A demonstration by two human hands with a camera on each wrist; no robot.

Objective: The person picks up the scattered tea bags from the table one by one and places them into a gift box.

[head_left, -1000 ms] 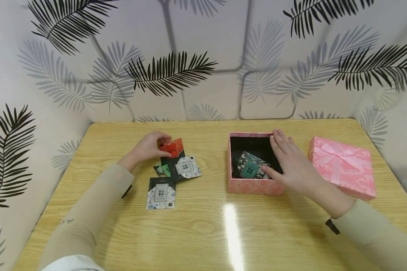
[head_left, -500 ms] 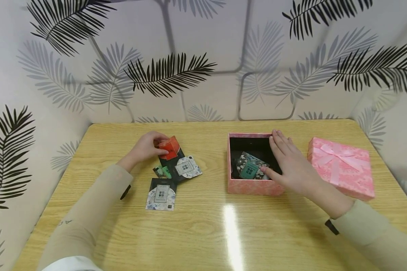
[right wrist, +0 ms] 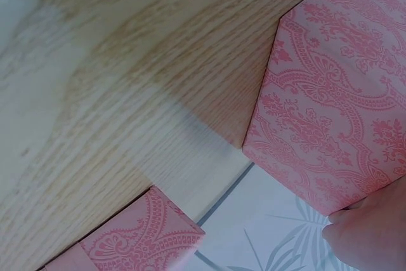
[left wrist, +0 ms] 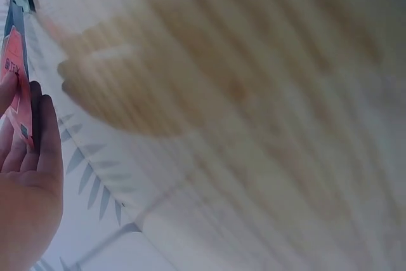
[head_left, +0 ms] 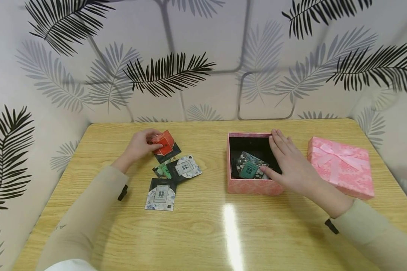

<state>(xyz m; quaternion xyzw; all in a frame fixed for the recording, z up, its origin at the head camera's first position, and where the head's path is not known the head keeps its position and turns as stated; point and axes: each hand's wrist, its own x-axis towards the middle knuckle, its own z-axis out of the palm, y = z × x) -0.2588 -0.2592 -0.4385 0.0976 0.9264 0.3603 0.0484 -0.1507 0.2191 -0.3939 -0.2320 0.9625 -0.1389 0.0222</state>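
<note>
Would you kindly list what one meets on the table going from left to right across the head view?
Left hand pinching the red packet → grey floral packet → open pink box → right hand resting on the box's right edge → pink lid with bow.

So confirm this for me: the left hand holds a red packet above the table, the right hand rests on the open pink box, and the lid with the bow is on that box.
Not quite. The head view shows the lid on the table, right of the open pink box. The rest holds: left hand holds the red packet, right hand rests on the box.
</note>
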